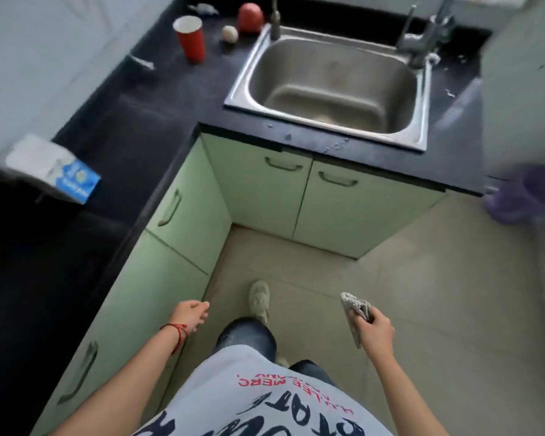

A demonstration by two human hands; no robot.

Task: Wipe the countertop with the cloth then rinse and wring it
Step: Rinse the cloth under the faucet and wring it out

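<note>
A black L-shaped countertop [158, 99] runs along the left and back, well ahead of me. A steel sink [249, 73] is set into its back part, with a tap [428, 36] at the far right corner. My right hand [375, 332] hangs low over the floor and grips a crumpled grey cloth [354, 309]. My left hand [191, 314] is beside the cabinet front, fingers loosely curled with nothing in them. Both hands are far from the counter and the sink.
A red cup [190, 37], a pale round object [229, 33] and a red rounded object [250, 17] stand left of the sink. A white-and-blue carton [55, 169] lies on the left counter. Green cabinets [265, 196] stand below. A purple object [526, 196] is at the right.
</note>
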